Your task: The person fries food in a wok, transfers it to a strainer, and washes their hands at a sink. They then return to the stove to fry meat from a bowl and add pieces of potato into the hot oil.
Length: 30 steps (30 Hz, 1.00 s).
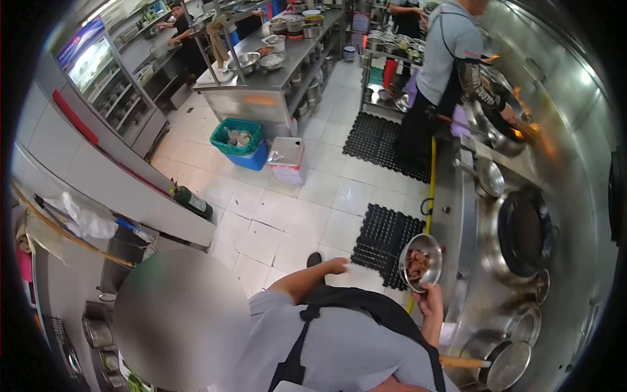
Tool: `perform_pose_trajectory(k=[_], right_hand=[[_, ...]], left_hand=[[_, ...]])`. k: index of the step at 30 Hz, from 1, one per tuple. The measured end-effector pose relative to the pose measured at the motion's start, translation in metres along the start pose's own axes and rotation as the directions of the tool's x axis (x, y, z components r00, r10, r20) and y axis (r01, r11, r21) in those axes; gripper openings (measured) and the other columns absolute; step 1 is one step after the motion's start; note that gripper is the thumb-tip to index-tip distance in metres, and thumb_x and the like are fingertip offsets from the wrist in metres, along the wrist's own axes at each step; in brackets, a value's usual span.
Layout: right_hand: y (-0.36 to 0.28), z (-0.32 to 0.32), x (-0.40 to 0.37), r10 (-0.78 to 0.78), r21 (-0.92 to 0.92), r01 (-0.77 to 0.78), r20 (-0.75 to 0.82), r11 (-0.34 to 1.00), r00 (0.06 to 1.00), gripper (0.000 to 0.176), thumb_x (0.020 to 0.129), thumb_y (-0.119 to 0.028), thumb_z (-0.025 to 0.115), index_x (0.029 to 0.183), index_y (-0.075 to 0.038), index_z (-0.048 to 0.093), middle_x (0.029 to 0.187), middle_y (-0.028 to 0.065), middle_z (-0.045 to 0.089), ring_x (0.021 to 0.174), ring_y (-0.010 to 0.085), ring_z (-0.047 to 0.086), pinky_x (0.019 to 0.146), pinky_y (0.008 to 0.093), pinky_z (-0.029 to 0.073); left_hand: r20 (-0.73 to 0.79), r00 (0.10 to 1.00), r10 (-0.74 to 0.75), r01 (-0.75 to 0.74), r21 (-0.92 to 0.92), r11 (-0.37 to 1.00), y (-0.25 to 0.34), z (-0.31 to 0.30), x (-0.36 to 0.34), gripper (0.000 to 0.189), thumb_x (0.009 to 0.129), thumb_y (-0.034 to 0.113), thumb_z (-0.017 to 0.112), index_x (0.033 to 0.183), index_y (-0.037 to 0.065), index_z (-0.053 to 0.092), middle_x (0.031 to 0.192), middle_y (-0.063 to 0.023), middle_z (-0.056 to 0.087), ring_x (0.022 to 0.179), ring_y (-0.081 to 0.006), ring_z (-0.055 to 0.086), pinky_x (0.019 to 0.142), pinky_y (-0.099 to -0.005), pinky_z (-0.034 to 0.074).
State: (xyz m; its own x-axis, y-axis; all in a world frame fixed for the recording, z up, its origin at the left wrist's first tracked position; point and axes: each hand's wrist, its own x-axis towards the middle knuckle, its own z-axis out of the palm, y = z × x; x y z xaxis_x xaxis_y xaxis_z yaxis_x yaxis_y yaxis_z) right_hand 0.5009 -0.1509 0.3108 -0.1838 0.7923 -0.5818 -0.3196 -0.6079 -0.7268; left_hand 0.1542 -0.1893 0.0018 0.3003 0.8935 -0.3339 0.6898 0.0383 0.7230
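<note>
My right hand point(430, 299) grips the near rim of a round metal bowl point(431, 245). Reddish-brown pieces point(417, 264), which look like meat, lie inside it. The bowl is beside the stove's front edge, above the floor mat. My left hand point(336, 265) hangs out in front of my body over the white floor tiles, its fingers curled in and nothing visible in them. A grey shirt and black apron cover my body at the bottom.
To the right, the stove holds a large black wok point(526, 232), a metal ladle point(488, 178) and wooden-handled pans point(508, 366). A co-worker point(441, 65) cooks over flames ahead. A lined blue bin point(245, 157), a white box point(287, 160) and black mats point(385, 242) occupy the floor. Another person's blurred head point(183, 320) is at left.
</note>
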Motion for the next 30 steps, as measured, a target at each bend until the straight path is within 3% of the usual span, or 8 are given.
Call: perform_pose_trajectory(k=[2, 3, 6, 9, 12, 16, 23, 30], right_hand=[[0.041, 0.018, 0.055, 0.13, 0.042, -0.128, -0.037, 0.991, 0.991, 0.036, 0.081, -0.002, 0.05, 0.115, 0.01, 0.046, 0.088, 0.0203, 0.062, 0.069, 0.027, 0.066, 0.056, 0.0348, 0.06], [0.067, 0.019, 0.086, 0.191, 0.077, -0.185, -0.073, 0.98, 0.979, 0.034, 0.082, -0.002, 0.049, 0.114, 0.01, 0.046, 0.085, 0.0196, 0.061, 0.066, 0.0272, 0.064, 0.054, 0.036, 0.058], [0.08, 0.054, 0.135, 0.306, 0.075, -0.299, -0.127, 0.951, 0.943, 0.025, 0.085, -0.004, 0.049, 0.107, 0.007, 0.046, 0.075, 0.0164, 0.057, 0.057, 0.0271, 0.057, 0.049, 0.0372, 0.05], [0.09, 0.077, 0.184, 0.381, 0.109, -0.371, -0.094, 0.922, 0.92, 0.025, 0.085, -0.004, 0.049, 0.108, 0.006, 0.045, 0.072, 0.0154, 0.055, 0.055, 0.0263, 0.056, 0.047, 0.0354, 0.048], [0.081, 0.127, 0.237, 0.343, 0.003, -0.346, -0.153, 0.938, 0.927, 0.026, 0.086, -0.005, 0.049, 0.108, 0.007, 0.045, 0.073, 0.0138, 0.054, 0.054, 0.0251, 0.055, 0.043, 0.0365, 0.045], [0.039, 0.256, 0.311, 0.277, -0.096, -0.271, 0.047, 0.958, 0.96, 0.025, 0.09, -0.013, 0.056, 0.105, 0.005, 0.05, 0.074, 0.0121, 0.054, 0.053, 0.024, 0.055, 0.041, 0.0359, 0.044], [-0.033, 0.507, 0.567, 0.176, -0.206, -0.121, 0.274, 0.971, 0.946, 0.02, 0.09, -0.018, 0.06, 0.1, -0.002, 0.056, 0.079, 0.0084, 0.058, 0.063, 0.0192, 0.059, 0.046, 0.0301, 0.05], [-0.119, 0.795, 0.756, -0.001, -0.178, 0.077, 0.395, 0.981, 0.919, 0.018, 0.087, -0.018, 0.061, 0.096, -0.002, 0.056, 0.066, 0.0076, 0.057, 0.048, 0.018, 0.055, 0.041, 0.0304, 0.05]], left_hand=[[0.213, 0.862, -0.459, 0.381, 0.324, 0.866, -0.062, -0.081, -0.088, 0.026, 0.073, 0.024, 0.068, 0.09, 0.004, 0.07, 0.102, -0.0207, 0.067, 0.098, -0.0354, 0.063, 0.082, -0.0438, 0.051], [0.019, 0.859, -0.512, 0.483, 0.307, 0.82, -0.147, -0.072, -0.129, 0.023, 0.071, 0.023, 0.07, 0.084, 0.004, 0.07, 0.096, -0.0195, 0.068, 0.09, -0.0332, 0.066, 0.077, -0.0424, 0.053], [0.166, 0.519, -0.838, 0.853, -0.162, 0.496, -0.215, -0.14, -0.239, 0.021, 0.079, 0.017, 0.064, 0.089, -0.001, 0.062, 0.078, -0.0178, 0.066, 0.066, -0.0313, 0.07, 0.05, -0.0457, 0.052], [0.037, 0.343, -0.939, 0.523, -0.837, 0.158, -0.226, -0.193, -0.328, 0.014, 0.084, 0.007, 0.048, 0.083, -0.003, 0.058, 0.069, -0.0179, 0.062, 0.054, -0.0267, 0.067, 0.038, -0.0375, 0.047], [-0.19, 0.086, -0.978, 0.55, -0.81, 0.205, -0.246, -0.209, -0.36, 0.014, 0.084, 0.005, 0.047, 0.083, -0.003, 0.058, 0.066, -0.0186, 0.061, 0.051, -0.0275, 0.065, 0.036, -0.0357, 0.046], [0.088, 0.236, -0.968, 0.089, -0.994, -0.069, -0.254, -0.194, -0.333, 0.015, 0.084, 0.008, 0.049, 0.092, -0.001, 0.058, 0.073, -0.0154, 0.063, 0.061, -0.0277, 0.068, 0.043, -0.0396, 0.049], [-0.027, 0.494, -0.869, 0.321, -0.923, 0.211, -0.294, -0.175, -0.206, 0.026, 0.083, 0.014, 0.06, 0.104, -0.001, 0.059, 0.083, -0.0134, 0.067, 0.069, -0.0257, 0.068, 0.054, -0.0359, 0.053], [-0.245, 0.347, -0.905, 0.369, -0.852, 0.372, -0.248, -0.275, -0.202, 0.029, 0.084, 0.013, 0.059, 0.109, -0.002, 0.059, 0.085, -0.0144, 0.067, 0.071, -0.0249, 0.069, 0.055, -0.0345, 0.053]])
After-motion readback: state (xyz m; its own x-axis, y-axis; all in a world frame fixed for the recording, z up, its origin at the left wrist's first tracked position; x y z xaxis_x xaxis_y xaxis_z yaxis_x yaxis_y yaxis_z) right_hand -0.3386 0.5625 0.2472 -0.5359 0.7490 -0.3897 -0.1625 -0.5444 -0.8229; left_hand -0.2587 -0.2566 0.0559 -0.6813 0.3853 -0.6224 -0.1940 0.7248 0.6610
